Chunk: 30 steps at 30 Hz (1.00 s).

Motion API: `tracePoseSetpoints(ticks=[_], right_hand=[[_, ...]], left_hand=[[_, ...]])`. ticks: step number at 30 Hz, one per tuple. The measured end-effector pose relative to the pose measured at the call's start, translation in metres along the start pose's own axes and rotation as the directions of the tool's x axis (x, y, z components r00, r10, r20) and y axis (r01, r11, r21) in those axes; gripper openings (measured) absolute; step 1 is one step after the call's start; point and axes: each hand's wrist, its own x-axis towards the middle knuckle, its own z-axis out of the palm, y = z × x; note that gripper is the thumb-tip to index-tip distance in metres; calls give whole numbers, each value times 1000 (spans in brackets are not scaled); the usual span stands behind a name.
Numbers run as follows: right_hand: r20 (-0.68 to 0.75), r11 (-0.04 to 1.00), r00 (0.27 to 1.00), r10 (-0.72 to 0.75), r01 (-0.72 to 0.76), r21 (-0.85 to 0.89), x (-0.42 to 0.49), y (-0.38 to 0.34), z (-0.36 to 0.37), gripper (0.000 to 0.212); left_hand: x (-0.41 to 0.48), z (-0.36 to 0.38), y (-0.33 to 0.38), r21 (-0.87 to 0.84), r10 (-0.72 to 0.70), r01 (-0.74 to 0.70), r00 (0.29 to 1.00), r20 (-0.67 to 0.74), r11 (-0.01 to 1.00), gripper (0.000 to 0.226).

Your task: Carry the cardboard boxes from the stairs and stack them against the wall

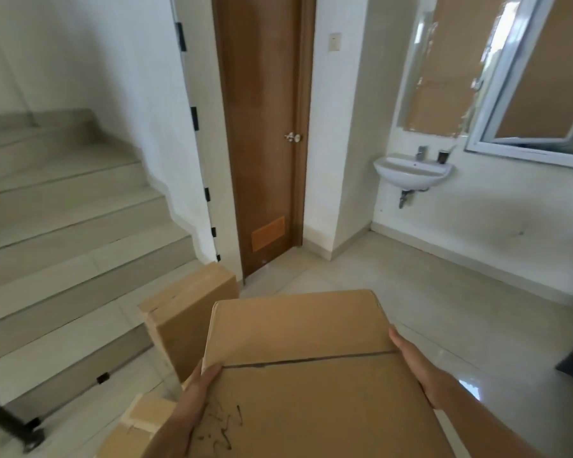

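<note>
Looking down at a large cardboard box [305, 375] held up off the pale tiled floor [444, 292] between two bare hands. The left grip [192, 398] clasps its left edge, thumb lying across the top, fingers hidden beneath. The right grip [417, 365] clasps the right edge, fingers hidden down the side. A second cardboard box [192, 312] stands on the floor just left of it, at the foot of the stairs [63, 226]. Ahead are a brown door [262, 127] and a wall-mounted sink [414, 173].
</note>
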Motion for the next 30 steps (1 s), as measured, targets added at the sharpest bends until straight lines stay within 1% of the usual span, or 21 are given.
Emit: tracePoseSetpoints(ticks=[2, 5, 6, 9, 14, 16, 18, 20, 23, 26, 30], right_hand=[[-33, 999, 999, -34, 35, 39, -16, 2, -20, 84], [-48, 995, 997, -65, 68, 71, -45, 13, -51, 91], [-61, 994, 996, -67, 72, 78, -55, 20, -61, 93], [-111, 991, 991, -71, 83, 101, -87, 42, -91, 94], [-214, 983, 976, -39, 76, 167, -135, 92, -141, 106], [-257, 979, 966, -11, 63, 195, -154, 117, -155, 99], [-299, 974, 954, 17, 52, 222, -182, 140, -161, 85], [-356, 970, 934, 12, 76, 232, -208, 164, -165, 77], [-428, 962, 902, 59, 63, 266, -247, 205, -170, 81], [-528, 946, 840, 126, 59, 320, -287, 244, -170, 80], [-611, 913, 765, 204, 76, 400, -343, 287, -146, 81]], left_hand=[[-6, 14, 3, 27, -27, 25, 999, 41, 999, 50], [-22, 37, 3, 88, -34, 26, 995, 97, 996, 66], [-29, 47, 2, 113, -38, 25, 992, 117, 993, 67], [-52, 77, -7, 134, -2, -24, 982, 188, 991, 55], [-89, 117, -27, 209, -15, -42, 964, 267, 977, 51], [-102, 131, -35, 260, -46, -38, 950, 310, 965, 51], [-110, 144, -42, 284, -90, -16, 931, 354, 959, 54], [-115, 159, -51, 296, -105, -18, 913, 394, 955, 54], [-132, 184, -68, 326, -132, -29, 877, 461, 945, 44], [-153, 198, -87, 368, -210, -3, 817, 537, 930, 44], [-180, 205, -102, 416, -255, -41, 734, 629, 908, 43]])
